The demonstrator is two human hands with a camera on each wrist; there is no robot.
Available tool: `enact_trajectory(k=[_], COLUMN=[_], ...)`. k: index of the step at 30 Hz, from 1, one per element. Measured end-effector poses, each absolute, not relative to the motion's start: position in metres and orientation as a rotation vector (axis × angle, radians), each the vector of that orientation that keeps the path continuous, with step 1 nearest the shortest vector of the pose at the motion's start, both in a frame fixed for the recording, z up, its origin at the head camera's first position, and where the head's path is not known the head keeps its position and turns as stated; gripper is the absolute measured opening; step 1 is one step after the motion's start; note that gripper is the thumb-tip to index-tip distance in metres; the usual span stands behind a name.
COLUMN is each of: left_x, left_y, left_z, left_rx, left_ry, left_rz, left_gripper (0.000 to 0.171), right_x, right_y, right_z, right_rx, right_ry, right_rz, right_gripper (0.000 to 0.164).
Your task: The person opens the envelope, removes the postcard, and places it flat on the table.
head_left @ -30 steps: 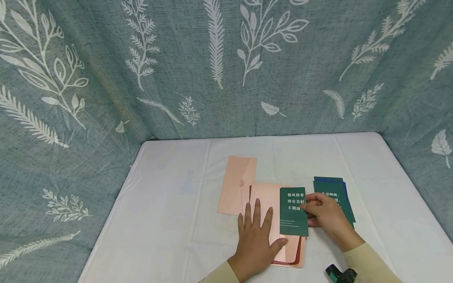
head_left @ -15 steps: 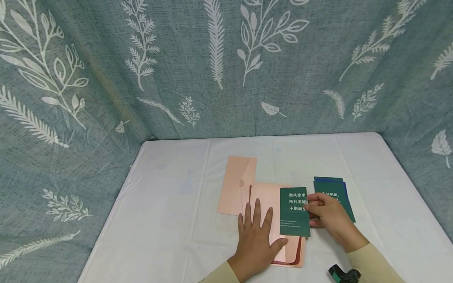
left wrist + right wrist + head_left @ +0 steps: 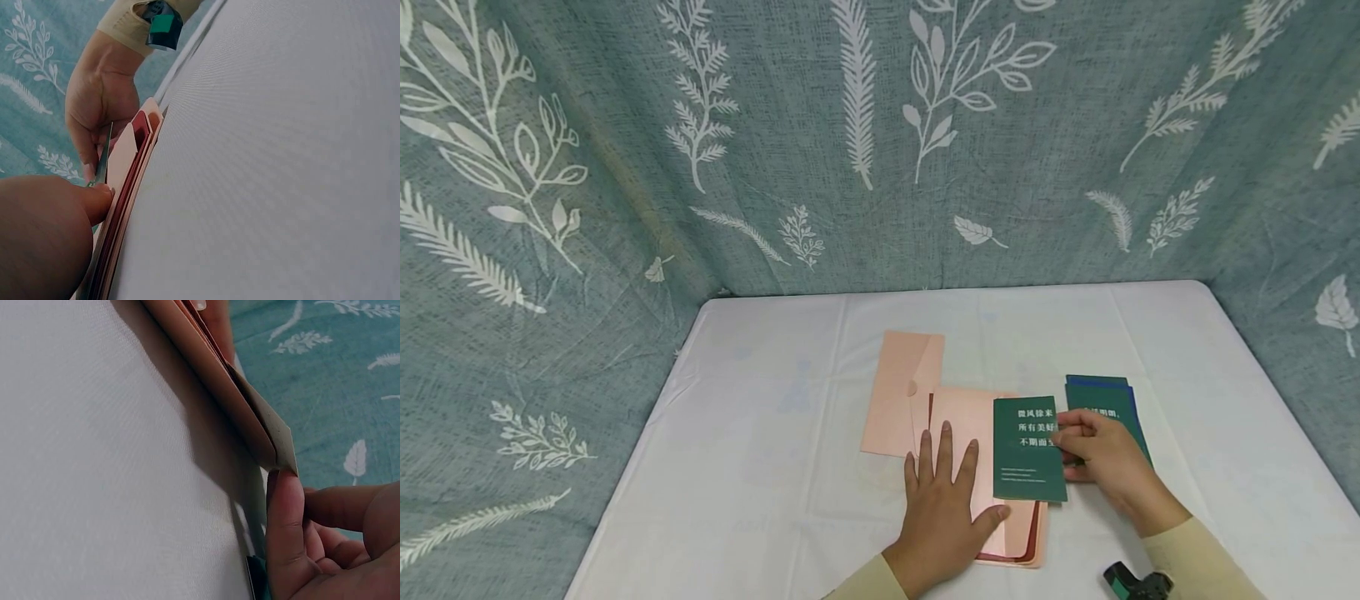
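My left hand [image 3: 936, 517] lies with fingers spread on a stack of pale pink envelopes [image 3: 961, 406]. Dark red edges show among the layers of the stack. A green card [image 3: 1024, 462] with white printed characters lies over the stack's right part; its right edge is pinched by my right hand [image 3: 1112, 462]. In the right wrist view, the thumb and a finger [image 3: 286, 515] hold the card's corner, and its beige side [image 3: 270, 422] slants up from the pink stack. Seen from the left wrist, the thumb [image 3: 97, 203] rests close to the card's edge.
Several green and blue cards [image 3: 1097, 390] lie to the right, partly behind my right hand. Another pink envelope [image 3: 891, 392] lies at the back left of the stack. A white cloth covers the table [image 3: 760, 467]; a leaf-patterned curtain [image 3: 880, 225] hangs behind.
My right hand has moved slightly right with the green card. More of the card shows while its left visible border stays in place. My left hand has not moved.
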State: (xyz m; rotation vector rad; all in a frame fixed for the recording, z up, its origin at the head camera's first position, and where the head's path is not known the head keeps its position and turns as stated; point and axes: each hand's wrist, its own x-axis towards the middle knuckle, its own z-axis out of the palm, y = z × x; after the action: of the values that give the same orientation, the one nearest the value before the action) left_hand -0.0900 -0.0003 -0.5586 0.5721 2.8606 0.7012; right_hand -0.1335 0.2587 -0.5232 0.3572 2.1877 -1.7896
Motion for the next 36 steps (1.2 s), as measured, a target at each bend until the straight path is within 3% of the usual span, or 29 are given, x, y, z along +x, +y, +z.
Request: enact_trajectory(k=[36], left_x=[-0.089], left_y=[-0.001], left_z=[-0.562], left_rx=[0.589], left_ry=[2.906], left_rz=[0.687], left_gripper=[0.089], right_x=[-0.130], right_y=[0.289], right_z=[-0.525], right_rx=[0.383], right_ry=[2.229], right_rz=[-1.766], right_gripper=[0.052])
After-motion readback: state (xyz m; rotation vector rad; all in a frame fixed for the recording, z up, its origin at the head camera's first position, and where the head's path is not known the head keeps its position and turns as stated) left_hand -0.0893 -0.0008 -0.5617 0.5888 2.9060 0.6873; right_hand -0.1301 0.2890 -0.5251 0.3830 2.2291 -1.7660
